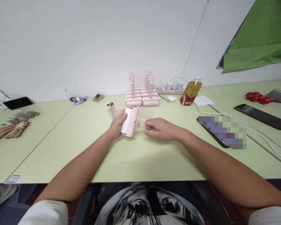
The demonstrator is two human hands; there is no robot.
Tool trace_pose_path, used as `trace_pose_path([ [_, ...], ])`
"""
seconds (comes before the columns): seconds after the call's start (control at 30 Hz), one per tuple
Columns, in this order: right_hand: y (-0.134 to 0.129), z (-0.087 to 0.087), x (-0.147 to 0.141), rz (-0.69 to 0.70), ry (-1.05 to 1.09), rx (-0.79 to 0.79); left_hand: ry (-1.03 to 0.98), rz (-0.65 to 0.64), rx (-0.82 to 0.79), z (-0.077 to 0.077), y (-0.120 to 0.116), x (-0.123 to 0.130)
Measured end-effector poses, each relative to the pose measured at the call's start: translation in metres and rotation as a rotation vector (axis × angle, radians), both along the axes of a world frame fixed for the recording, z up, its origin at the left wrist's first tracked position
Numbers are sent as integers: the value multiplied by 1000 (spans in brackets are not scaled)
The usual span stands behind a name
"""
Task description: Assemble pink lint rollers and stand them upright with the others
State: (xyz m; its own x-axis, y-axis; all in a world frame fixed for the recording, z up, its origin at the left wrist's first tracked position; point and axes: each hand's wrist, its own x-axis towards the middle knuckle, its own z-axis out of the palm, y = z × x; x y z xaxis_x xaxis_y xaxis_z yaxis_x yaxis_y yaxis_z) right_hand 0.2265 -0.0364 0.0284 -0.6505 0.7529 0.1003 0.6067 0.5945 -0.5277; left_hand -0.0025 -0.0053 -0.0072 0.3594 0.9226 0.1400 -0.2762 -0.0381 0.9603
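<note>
My left hand (117, 125) is closed round the white roll side of a pink lint roller (131, 125), held tilted above the table. My right hand (159, 128) is closed on the roller's clear handle (140, 125), which points right from the pink cover; the fingers hide its far end. Just behind my left hand, a brown-cored cylinder (110, 110) leans on the table with a translucent sheet (145, 112) near it. Farther back, several similar pink lint rollers (150, 102) are lined up in two columns, with clear handles upright.
A drink bottle (191, 90) and a power strip (170, 92) stand back right. To the right lie a phone (215, 132), a dark phone (262, 116), white cables and red items (258, 97). Another person's hand (2, 132) rests by brown pieces (18, 130) at far left.
</note>
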Motion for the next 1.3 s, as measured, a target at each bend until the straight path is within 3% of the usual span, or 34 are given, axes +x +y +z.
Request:
trace_pose_path([
  [0.27,2,-3,-1,-104,-60,105,-10,-1,10,2,-1,1],
  [0.6,-3,-3,-7,-289,-292,181,318,139,195,-1,2,1],
  [1.0,-4,-10,-13,-277,-403,261,729,235,414,1,-11,9],
  [1.17,-3,-17,-15,-295,-366,280,676,300,378,5,-16,13],
  [1.3,0,-15,-13,-271,-32,176,420,217,190,6,-10,12],
])
